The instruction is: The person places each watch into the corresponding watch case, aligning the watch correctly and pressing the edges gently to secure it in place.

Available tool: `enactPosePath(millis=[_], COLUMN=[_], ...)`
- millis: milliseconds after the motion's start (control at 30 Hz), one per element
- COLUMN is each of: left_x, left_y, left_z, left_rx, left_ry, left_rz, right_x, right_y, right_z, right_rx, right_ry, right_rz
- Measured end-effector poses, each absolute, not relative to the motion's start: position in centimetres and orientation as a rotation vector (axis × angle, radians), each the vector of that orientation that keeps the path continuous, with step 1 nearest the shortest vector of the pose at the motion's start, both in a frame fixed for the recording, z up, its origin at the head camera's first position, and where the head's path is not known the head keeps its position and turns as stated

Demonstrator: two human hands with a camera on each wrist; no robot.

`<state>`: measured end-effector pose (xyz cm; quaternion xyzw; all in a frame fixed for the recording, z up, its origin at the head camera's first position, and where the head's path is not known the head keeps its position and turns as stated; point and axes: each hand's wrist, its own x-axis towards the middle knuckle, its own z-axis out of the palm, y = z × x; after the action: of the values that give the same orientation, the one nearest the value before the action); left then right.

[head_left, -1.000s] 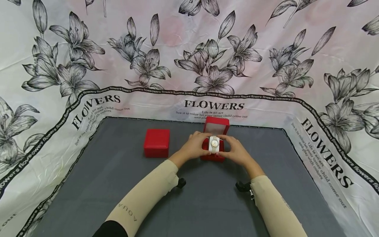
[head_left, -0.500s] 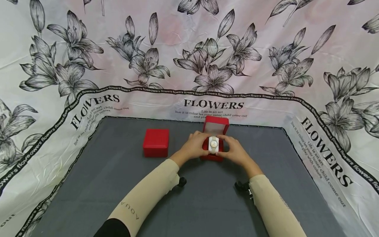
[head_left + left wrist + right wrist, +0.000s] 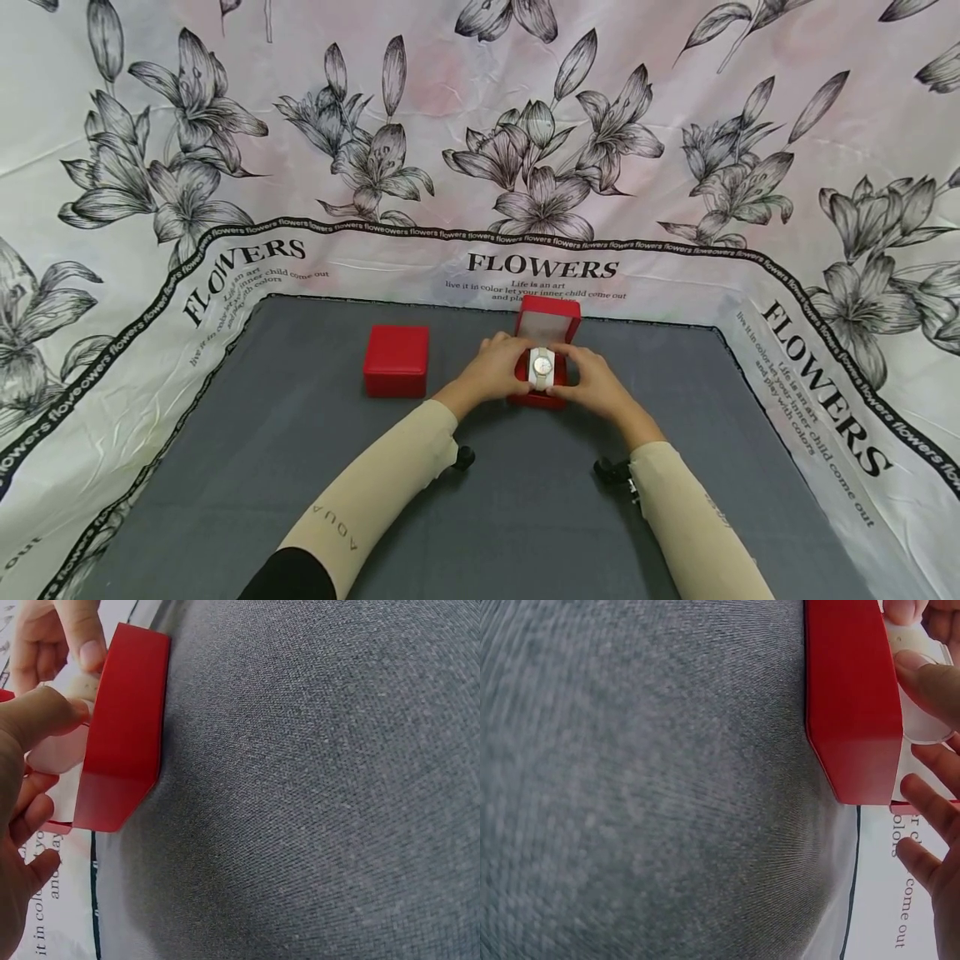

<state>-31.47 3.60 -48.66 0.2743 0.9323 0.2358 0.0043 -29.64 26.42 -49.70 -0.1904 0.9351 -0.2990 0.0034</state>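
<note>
A wristwatch (image 3: pixel 542 365) with a pale strap sits round a white cushion in an open red watch box (image 3: pixel 537 402), whose lid stands up behind it. My left hand (image 3: pixel 491 368) grips the cushioned watch from the left. From the other side my right hand (image 3: pixel 598 382) holds it too, the thumbs near the front. Both wrist views show the box's red front wall (image 3: pixel 124 727), with the thumbs reaching in over it to the white cushion (image 3: pixel 924 716). How far the cushion sits down in the box is partly hidden by the hands.
A closed red box (image 3: pixel 396 363) stands to the left of the open one. Both rest on a grey cloth (image 3: pixel 517 517) with a white, flower-printed border (image 3: pixel 397 267). The open box stands close to the grey area's far edge.
The watch is turned slightly more upright between my hands than a second ago. Both hands keep their hold, and the boxes stay put.
</note>
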Motion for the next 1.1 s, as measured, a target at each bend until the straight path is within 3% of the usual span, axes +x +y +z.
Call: enactPosePath(millis=[1100], left_x=[-31.8], left_y=[4.2], left_z=[-49.5], left_rx=[0.81], left_ry=[2.938], left_rz=[0.618], right_x=[-30.0], right_y=[26.4], right_z=[-50.6], right_rx=[-0.682], right_ry=[2.966], right_rz=[-0.859])
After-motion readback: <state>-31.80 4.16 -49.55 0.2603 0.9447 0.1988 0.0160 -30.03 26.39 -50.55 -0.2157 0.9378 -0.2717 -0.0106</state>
